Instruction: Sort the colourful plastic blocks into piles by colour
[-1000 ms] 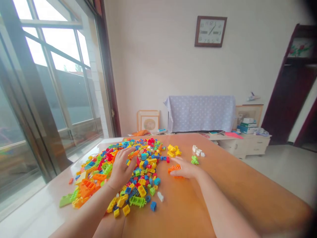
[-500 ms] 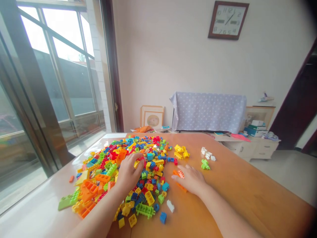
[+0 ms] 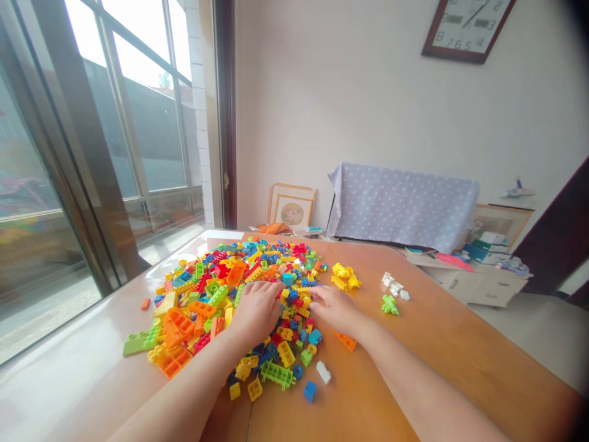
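Toy-brick pile (image 3: 218,296): apparent picking step.
Left hand (image 3: 256,313), right hand (image 3: 339,309): I cannot tell finger closure; next calls for pinching.

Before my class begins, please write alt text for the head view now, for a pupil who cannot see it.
A person's left hand is over a heap of colourful toy bricks on a brown table, the right hand at the heap's right edge. Yellow bricks, white bricks and green bricks lie in separate clusters farther right.
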Motion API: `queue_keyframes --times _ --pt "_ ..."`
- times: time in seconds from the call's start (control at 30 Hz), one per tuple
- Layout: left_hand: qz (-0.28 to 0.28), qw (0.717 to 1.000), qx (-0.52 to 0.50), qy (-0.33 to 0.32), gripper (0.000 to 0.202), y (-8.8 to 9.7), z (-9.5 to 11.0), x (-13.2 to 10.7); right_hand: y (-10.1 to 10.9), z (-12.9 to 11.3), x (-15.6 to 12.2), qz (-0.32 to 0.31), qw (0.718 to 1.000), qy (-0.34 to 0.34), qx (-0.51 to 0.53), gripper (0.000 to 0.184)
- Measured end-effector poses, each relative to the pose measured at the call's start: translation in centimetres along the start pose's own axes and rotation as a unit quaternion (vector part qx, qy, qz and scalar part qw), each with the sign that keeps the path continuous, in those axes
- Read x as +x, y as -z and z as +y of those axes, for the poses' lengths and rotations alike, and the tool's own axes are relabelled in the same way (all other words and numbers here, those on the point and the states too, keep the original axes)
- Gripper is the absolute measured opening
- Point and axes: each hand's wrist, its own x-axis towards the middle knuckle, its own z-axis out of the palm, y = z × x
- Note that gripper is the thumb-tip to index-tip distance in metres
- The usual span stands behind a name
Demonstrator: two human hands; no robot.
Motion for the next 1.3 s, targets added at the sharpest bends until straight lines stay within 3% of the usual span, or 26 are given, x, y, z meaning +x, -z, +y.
queue_keyframes --times 0.13,0.3,0.5,0.77,0.93,1.03,1.17,1.3 --pt "-0.031 0.999 -0.004 -0.035 0.040 -0.2 0.6 -0.4 -2.0 -1.0 2.3 -0.005 1.000 0.015 -0.019 0.057" --pt "-0.059 0.998 0.007 -0.038 0.041 -0.5 0.8 -0.7 -3.5 -1.9 2.5 0.006 0.998 0.022 -0.067 0.044" --pt "-0.055 0.998 0.033 -0.023 0.028 -0.3 0.9 -0.5 -2.0 -0.7 0.4 -0.026 0.998 -0.028 -0.043 0.036" --pt "-0.065 0.997 0.028 -0.025 0.020 -0.3 1.2 -0.4 -1.5 1.6 -0.7 0.030 0.996 -0.080 0.028 0.034" --pt "-0.078 0.996 0.006 -0.045 0.028 -0.3 1.1 -0.4 -2.4 1.1 -0.4 0.016 0.999 -0.017 0.027 0.057" --pt "-0.090 0.995 -0.010 -0.053 0.036 -0.5 1.0 -0.4 -3.1 1.0 -0.4 0.004 0.999 0.014 0.046 0.054" --pt "-0.092 0.994 -0.015 -0.053 0.037 -0.6 1.0 -0.5 -3.4 2.1 -0.6 0.058 0.993 -0.021 0.105 0.041" --pt "-0.089 0.995 -0.014 -0.049 0.037 -0.6 1.1 -0.5 -2.4 3.5 -0.7 0.098 0.990 -0.075 0.067 0.040"
